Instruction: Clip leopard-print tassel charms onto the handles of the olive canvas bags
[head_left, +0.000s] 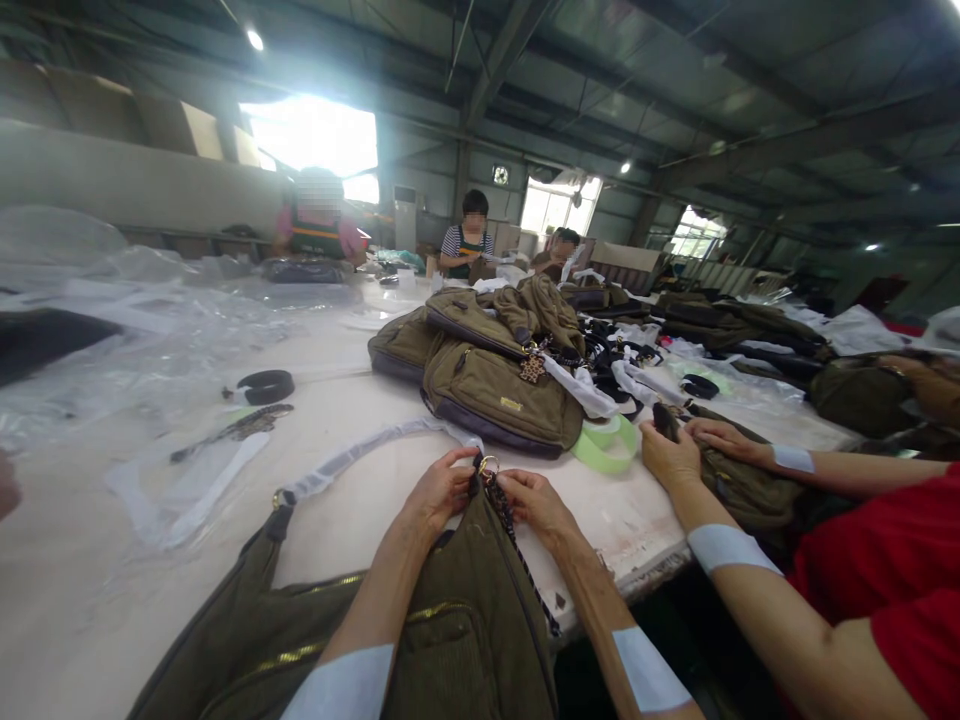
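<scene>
We have one green bag (465, 650) close to us, at the near edge of the table (322, 380). Our left hand (448, 495) pinches its top corner by one gold ring (488, 464). Our right hand (538, 505) pinches one dark cord (520, 545) beside it. One white-wrapped strap (367, 458) curves away. On our right, a person in red sleeves (885, 560) holds another bag (750, 485). Past our hands sit one green tape loop (609, 445) and a bag pile (495, 390) with one yellow label (511, 404), too small to read. Three people sit far off.
</scene>
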